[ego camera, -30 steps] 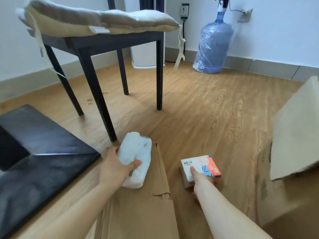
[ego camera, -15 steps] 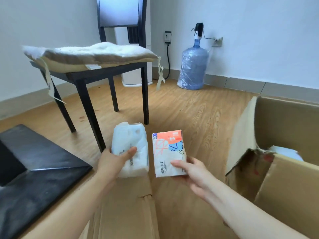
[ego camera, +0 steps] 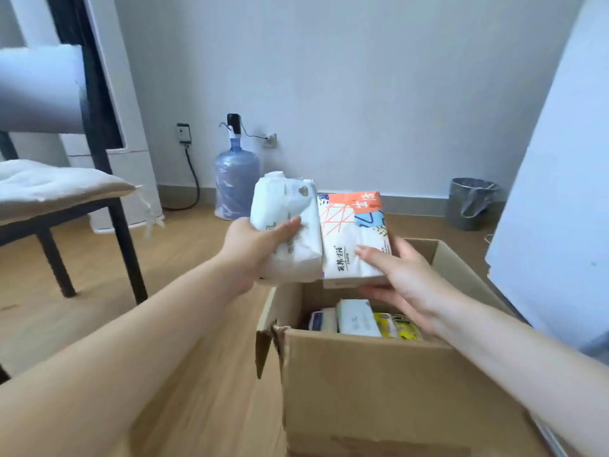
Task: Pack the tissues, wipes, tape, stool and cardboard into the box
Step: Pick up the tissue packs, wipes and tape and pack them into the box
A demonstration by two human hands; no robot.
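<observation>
The cardboard box (ego camera: 362, 384) stands open on the wood floor (ego camera: 82, 311), its near wall facing the camera and a torn flap (ego camera: 267, 324) hanging at its left corner. Inside, low against the near wall, lie from left to right a small pack with a dark blue edge (ego camera: 319, 319), a white pack (ego camera: 357, 317) and a yellow pack (ego camera: 400, 326); the rest of the inside is hidden by the wall and the right forearm.

Above the box's left rim, the left hand (ego camera: 253, 249) is closed around a white wipes pack (ego camera: 286, 229), thumb across its front, holding it upright. Touching it on the right is a tissue pack (ego camera: 354, 239) with orange, white and blue print, gripped by the right hand (ego camera: 400, 275), thumb on the front and fingers under the bottom edge. Both packs hang over the open box, not yet in it.

At far left stands a dark chair (ego camera: 122, 232) with a pale cushion (ego camera: 52, 186) on the seat. Behind it, along the wall, are a tall white appliance (ego camera: 131, 173), a black cable (ego camera: 194, 179) from a wall socket, and a blue water jug (ego camera: 235, 183) with a pump on top. Farther right a grey bin (ego camera: 471, 202) with a bag liner sits by the baseboard. A large pale panel (ego camera: 560, 192) rises at the right edge, just behind the box.
</observation>
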